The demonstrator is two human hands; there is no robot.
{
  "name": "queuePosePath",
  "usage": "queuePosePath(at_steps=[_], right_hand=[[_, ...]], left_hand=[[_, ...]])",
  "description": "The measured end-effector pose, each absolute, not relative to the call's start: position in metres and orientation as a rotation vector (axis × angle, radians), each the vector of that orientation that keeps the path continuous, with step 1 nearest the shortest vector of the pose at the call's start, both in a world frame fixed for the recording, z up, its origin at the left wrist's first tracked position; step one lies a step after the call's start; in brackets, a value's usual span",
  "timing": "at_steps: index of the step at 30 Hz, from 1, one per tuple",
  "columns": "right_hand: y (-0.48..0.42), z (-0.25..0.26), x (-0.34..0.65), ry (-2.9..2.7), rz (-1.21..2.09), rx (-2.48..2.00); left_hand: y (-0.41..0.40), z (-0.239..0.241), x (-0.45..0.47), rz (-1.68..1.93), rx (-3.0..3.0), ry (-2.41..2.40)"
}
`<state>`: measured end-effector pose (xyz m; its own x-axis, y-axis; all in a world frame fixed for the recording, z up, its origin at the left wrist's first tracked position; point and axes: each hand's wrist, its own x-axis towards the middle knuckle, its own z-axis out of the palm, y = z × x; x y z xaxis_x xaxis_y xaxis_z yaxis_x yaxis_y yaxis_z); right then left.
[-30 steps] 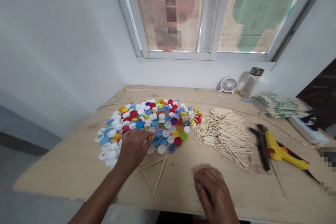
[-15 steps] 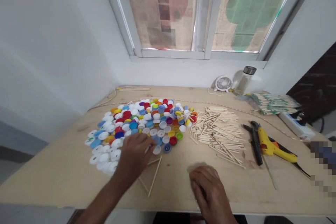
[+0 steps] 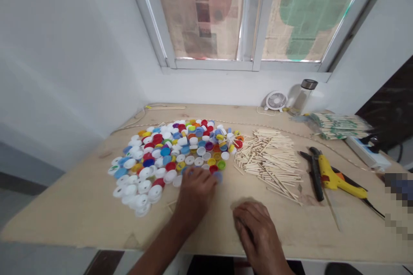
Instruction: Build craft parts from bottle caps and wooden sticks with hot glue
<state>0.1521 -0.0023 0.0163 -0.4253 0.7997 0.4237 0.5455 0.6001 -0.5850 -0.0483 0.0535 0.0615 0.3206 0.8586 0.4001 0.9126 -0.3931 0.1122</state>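
At the near edge of a spread of coloured bottle caps (image 3: pixel 168 159), my left hand (image 3: pixel 197 193) is closed, its fingertips pinching a pale blue bottle cap (image 3: pixel 218 176). Short sticks (image 3: pixel 170 206) lie under and beside my left wrist, mostly hidden by the arm. My right hand (image 3: pixel 258 234) rests on the bare wood near the front edge with its fingers curled together. Whether anything is inside it is hidden. A pile of short wooden sticks (image 3: pixel 271 163) lies beyond my right hand. Between the caps and that pile sits a cluster of sticks joined to caps (image 3: pixel 229 138).
On the right of the table (image 3: pixel 80 206) lie a yellow glue gun (image 3: pixel 327 172) and black-handled pliers (image 3: pixel 315 180). Farther back are a bagged bundle of sticks (image 3: pixel 340 125), a power strip (image 3: pixel 368 152), a glass bottle (image 3: pixel 302 99) and a small white fan (image 3: pixel 276 101).
My left hand has moved right along the front of the caps, with the pale blue cap at its fingertips. It now covers most of the stick triangle. My right hand stays in place.
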Motion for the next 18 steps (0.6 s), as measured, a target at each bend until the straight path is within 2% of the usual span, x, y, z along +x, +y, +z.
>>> queuePosePath(at_steps=[8, 18], right_hand=[[-0.003, 0.023, 0.15, -2.099, 0.509, -1.088], [0.004, 0.034, 0.167, -1.922, 0.619, -1.09]], left_hand=[[0.106, 0.073, -0.075, -0.467, -2.417, -1.752], [0.118, 0.089, -0.091, -0.591, -2.369, -1.783]])
